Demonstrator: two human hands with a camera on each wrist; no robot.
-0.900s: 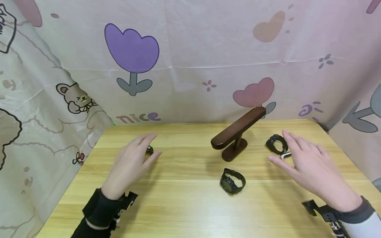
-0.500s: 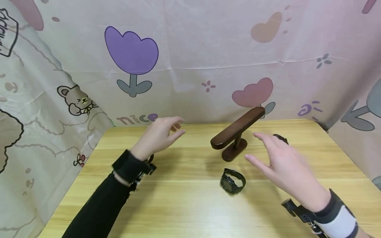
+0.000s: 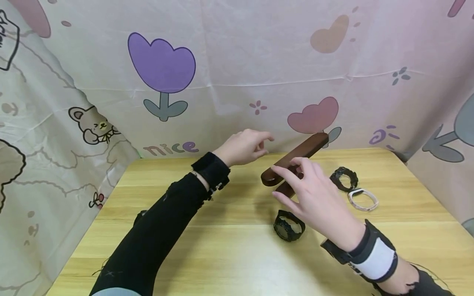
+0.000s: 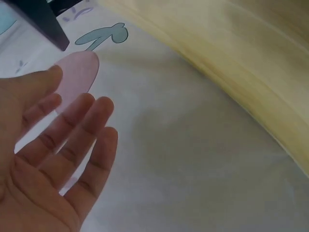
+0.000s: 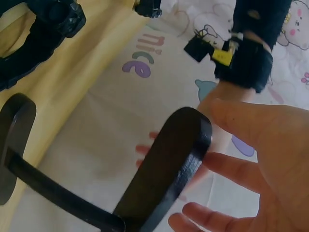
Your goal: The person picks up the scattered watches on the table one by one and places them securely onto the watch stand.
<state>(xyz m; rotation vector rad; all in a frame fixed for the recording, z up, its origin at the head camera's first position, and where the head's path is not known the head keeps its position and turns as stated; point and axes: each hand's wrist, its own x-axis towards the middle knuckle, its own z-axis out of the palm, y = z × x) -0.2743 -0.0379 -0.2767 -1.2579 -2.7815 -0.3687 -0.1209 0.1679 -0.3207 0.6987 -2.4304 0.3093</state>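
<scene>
A dark brown wooden T-shaped watch stand [image 3: 309,149] is upright on the table, its bar running up toward the back right. My right hand [image 3: 318,197] is at the bar's near end, thumb and fingers spread; in the right wrist view the fingertips come right up to the bar [image 5: 161,169]. To the left of the stand hovers my left hand [image 3: 244,147], fingers loosely bent and holding nothing. The stand's dark end [image 4: 41,21] shows above that hand in the left wrist view. A black watch [image 3: 289,226] with its strap closed lies in front of the stand. My right hand partly hides the stand's post.
Right of the stand lie another black watch [image 3: 344,179] and a white wristband [image 3: 363,200], close together. A further black item [image 3: 139,216] peeks out from behind my left sleeve. A printed cloth [image 3: 226,98] hangs along the table's back edge.
My left hand has moved right from the left side of the table toward the stand. My right hand has moved left from beside the right-hand watch and wristband to the bar's near end.
</scene>
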